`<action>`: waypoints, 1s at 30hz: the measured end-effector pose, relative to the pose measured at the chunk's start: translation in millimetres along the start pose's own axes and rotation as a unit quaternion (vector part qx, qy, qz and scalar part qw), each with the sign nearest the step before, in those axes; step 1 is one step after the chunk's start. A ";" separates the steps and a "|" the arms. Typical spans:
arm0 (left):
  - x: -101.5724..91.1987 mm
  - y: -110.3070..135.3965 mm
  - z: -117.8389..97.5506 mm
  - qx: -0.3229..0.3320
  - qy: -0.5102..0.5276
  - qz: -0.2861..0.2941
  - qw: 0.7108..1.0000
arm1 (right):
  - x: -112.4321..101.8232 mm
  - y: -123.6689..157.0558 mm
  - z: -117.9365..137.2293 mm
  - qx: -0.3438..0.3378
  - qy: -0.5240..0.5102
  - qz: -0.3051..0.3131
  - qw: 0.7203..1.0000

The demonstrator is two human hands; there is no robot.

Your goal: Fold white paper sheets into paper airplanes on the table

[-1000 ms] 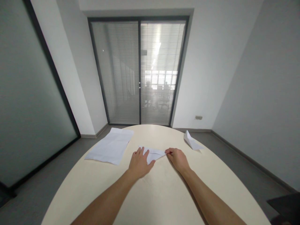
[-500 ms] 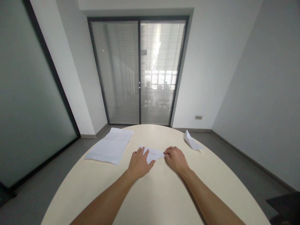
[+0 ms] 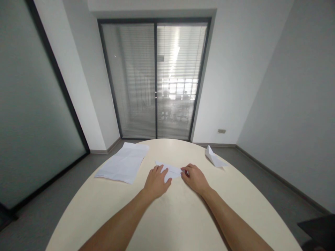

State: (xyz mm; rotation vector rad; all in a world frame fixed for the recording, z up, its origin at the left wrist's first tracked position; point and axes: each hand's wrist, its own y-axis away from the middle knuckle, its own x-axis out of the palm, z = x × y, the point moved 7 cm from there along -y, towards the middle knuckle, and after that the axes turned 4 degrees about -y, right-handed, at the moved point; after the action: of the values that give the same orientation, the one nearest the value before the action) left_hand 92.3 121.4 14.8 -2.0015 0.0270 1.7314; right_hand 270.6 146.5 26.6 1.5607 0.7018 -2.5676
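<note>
A folded piece of white paper (image 3: 173,170) lies on the round cream table (image 3: 167,223) between my hands. My left hand (image 3: 156,182) rests on the paper's left part with fingers spread, covering some of it. At the paper's narrow right end, my right hand (image 3: 194,177) has its thumb and fingertips closed in a pinch on the tip. The exact fold under my left palm is hidden.
Several creased white sheets or one large sheet (image 3: 121,163) lie at the table's left. A folded paper plane (image 3: 215,159) sits near the right edge. Beyond the table stands a glass door (image 3: 155,80) with blinds. A dark object (image 3: 319,228) shows at lower right.
My right thumb and fingers have shifted slightly left along the paper's right end, now pinching its tip. My left hand has barely moved.
</note>
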 end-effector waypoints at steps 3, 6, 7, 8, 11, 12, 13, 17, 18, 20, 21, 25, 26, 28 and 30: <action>-2.5 -0.2 -1.2 0.007 0.004 -0.006 1.000 | 0.8 -0.1 -1.8 -0.002 0.011 0.000 1.000; -2.5 -0.2 -1.4 0.009 0.011 -0.007 1.000 | 2.1 -0.4 -3.2 -0.010 -0.007 0.000 1.000; -2.0 -0.3 -1.2 0.007 0.014 -0.007 1.000 | 2.5 -0.6 -3.5 -0.012 -0.016 0.000 1.000; -1.3 -0.4 -1.0 0.006 0.017 -0.005 1.000 | 2.8 -0.8 -3.8 -0.014 -0.025 0.000 1.000; 1.1 -1.2 -0.5 0.003 0.026 -0.001 1.000 | 3.3 -1.5 -5.0 -0.010 -0.056 -0.002 0.998; 1.9 -1.5 -0.4 0.003 0.029 0.000 1.000 | 3.3 -1.7 -5.6 -0.005 -0.068 -0.003 0.998; 2.5 -1.8 -0.2 0.002 0.032 0.000 0.999 | 3.3 -1.8 -6.3 0.001 -0.079 -0.004 0.997; 4.2 -2.1 0.6 0.004 0.040 -0.001 0.999 | 4.1 -1.4 -7.3 0.014 -0.124 0.003 0.992; 4.4 -2.0 0.7 0.005 0.042 -0.002 0.999 | 4.5 -1.2 -7.5 0.014 -0.136 0.004 0.991; 4.5 -1.8 1.0 0.007 0.048 -0.001 0.999 | 6.0 -1.2 -9.1 0.015 -0.165 0.008 0.986; 4.6 -1.7 1.2 0.008 0.051 0.001 0.999 | 7.3 -1.4 -10.6 0.018 -0.184 0.010 0.983; 3.7 -1.9 0.1 0.016 0.066 0.013 0.998 | 14.8 -3.8 -17.7 0.024 -0.288 0.020 0.957; 2.8 -1.9 -0.7 0.020 0.070 0.013 0.997 | 16.6 -4.6 -18.2 0.020 -0.316 0.024 0.948; 0.5 -2.0 -2.3 0.029 0.077 0.012 0.997 | 19.4 -6.2 -17.6 0.012 -0.368 0.035 0.929; -1.2 -1.9 -3.3 0.033 0.082 0.013 0.996 | 21.0 -7.2 -16.4 0.016 -0.406 0.047 0.913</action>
State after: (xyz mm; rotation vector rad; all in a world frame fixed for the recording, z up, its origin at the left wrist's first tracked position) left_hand 95.7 121.5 16.8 -2.0976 0.1629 1.5572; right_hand 271.9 163.4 4.9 0.3891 0.4572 -2.7781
